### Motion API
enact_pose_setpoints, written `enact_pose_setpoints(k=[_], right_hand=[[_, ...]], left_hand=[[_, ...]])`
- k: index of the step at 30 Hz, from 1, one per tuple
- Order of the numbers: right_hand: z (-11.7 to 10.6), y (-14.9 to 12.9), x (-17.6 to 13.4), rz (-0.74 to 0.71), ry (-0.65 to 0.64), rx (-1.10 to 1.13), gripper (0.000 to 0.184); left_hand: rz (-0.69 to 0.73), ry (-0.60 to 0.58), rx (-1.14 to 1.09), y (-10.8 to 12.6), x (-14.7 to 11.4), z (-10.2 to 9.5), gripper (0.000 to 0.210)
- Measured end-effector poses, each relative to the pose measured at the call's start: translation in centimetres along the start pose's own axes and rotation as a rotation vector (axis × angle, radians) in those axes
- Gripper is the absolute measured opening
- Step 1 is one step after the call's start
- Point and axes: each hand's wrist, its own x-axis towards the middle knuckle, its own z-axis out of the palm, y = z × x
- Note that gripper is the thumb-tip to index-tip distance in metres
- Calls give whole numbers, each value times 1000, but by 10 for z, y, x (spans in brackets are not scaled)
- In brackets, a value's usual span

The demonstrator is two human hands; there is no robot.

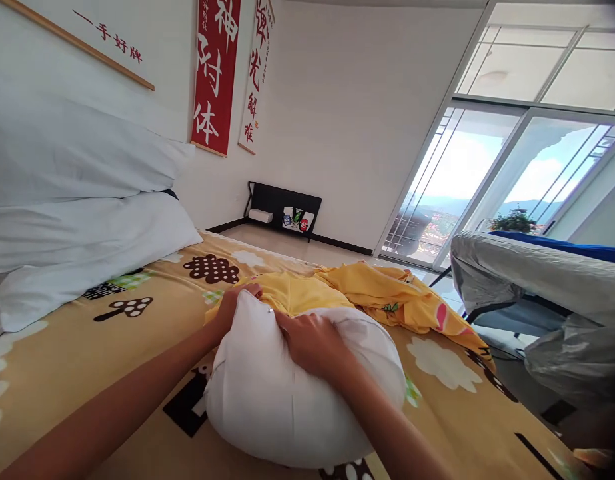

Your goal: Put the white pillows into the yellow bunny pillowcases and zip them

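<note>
A plump white pillow lies on the patterned bed sheet right in front of me. My left hand is closed round its far left corner, with most of the fingers hidden behind the white fabric. My right hand rests on top of the pillow, its fingers curled into the fabric at the far edge. A small shiny spot, perhaps a zip pull, shows between the two hands. Just beyond the pillow, a crumpled yellow cloth with printed figures spreads to the right over the bed; it touches the pillow's far side.
Two more white pillows are stacked at the left. A black low shelf stands by the far wall. At the right is a plastic-covered piece of furniture, with sliding glass doors behind it.
</note>
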Motion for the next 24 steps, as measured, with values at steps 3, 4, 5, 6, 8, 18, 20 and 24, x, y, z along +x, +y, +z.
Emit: enact_pose_setpoints(k=[3,4,5,6,8,18,20,24], right_hand=[[2,-13,-12,49,-117,-18,33],[2,-16,-11,71,-130,-17,34],[1,-20,-7,95,-131,-15,35],[0,-22,-1,121,-127,-10,36],[0,-26,16,175,-117,5,37],[3,-6,46,365,-83,75,38],[3,5,39,401,-80,79,39],[3,21,31,462,-62,88,40]], left_hand=[[54,-12,-4,14,5,-1,10],[62,-9,-6,18,6,-5,12],[72,-11,-2,21,6,-9,14],[87,-11,11,23,6,-14,15],[132,12,80,25,5,-25,16],[428,41,610,25,-20,-44,16],[350,55,657,17,-32,-43,17],[99,-27,651,-6,-68,-35,18]])
